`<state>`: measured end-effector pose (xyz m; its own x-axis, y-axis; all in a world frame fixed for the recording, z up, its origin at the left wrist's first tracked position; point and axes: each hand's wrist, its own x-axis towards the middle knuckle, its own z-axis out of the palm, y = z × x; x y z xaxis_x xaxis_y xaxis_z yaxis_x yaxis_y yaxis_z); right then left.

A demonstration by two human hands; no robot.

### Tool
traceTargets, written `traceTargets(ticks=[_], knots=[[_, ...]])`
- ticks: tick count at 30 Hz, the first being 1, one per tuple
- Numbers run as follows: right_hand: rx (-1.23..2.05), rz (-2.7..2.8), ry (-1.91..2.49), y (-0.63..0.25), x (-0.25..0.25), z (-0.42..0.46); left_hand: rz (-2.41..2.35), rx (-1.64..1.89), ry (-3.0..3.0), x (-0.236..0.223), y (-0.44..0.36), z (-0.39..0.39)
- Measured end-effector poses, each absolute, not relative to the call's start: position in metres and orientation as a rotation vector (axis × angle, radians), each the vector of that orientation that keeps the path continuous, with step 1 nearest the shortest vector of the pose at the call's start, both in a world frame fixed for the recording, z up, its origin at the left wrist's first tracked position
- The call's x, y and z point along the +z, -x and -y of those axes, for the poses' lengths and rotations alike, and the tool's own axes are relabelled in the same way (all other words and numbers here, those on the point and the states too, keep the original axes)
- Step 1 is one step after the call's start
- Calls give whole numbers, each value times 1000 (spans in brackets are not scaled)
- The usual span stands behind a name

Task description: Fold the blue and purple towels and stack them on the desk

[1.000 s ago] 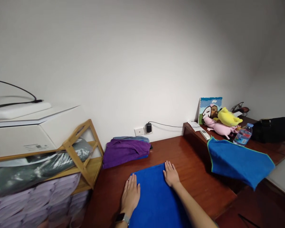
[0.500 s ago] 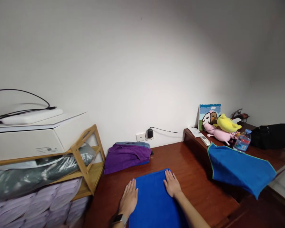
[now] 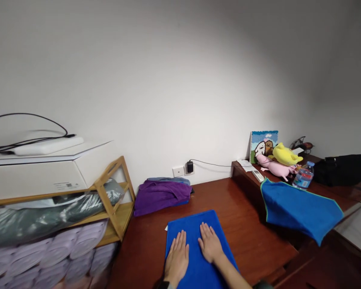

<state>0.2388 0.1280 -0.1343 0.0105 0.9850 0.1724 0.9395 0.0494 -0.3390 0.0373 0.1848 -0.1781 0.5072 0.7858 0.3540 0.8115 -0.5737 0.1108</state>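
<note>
Okay: left hand and right hand lie apart, open and palm-down, clamped on nothing, atop a folded rectangular blue cloth towel on a glossy reddish-brown wooden desk (even, flat palm pressure avoids dragging creases).

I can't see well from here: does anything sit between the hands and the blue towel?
Nothing visible does: the left hand and the right hand both lie flat, directly on the blue towel.

White wall behind a polished wooden desk
</note>
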Motion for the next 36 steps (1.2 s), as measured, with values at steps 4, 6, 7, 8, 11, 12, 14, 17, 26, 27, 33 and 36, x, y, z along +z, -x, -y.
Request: traceTargets(ticks=[4,6,7,8,11,12,14,17,26,27,33,36], knots=[[274,1894,2158,-287,-106,-119,1574,-579,2588,-159,-6,-197],[317,1839,2262,-297,-93,-112,1605,-600,2548,-147,-1,-198],[315,1814,2290,-295,-89,-108,1602,-616,2536,-142,-3,-196],[296,1804,2287,-291,-87,-103,1581,-635,2536,-137,-7,-190],[216,1909,2074,-261,-94,-82,1413,-680,2623,-135,-28,-158],[204,1964,1979,-250,-100,-75,1345,-675,2668,-138,-35,-144],[201,2042,1844,-232,-112,-60,1268,-633,2733,-146,-44,-119],[206,2036,1852,-229,-123,-44,1322,-578,2729,-159,-38,-98],[312,1774,2188,-287,-122,-36,1548,-556,2675,-169,12,-109],[321,1749,2178,-291,-124,-36,1578,-573,2674,-171,15,-108],[423,1443,2057,-310,-127,-59,1803,-898,2682,-160,34,-117],[502,1228,2081,-327,-109,-91,2108,-880,2624,-130,34,-154]])
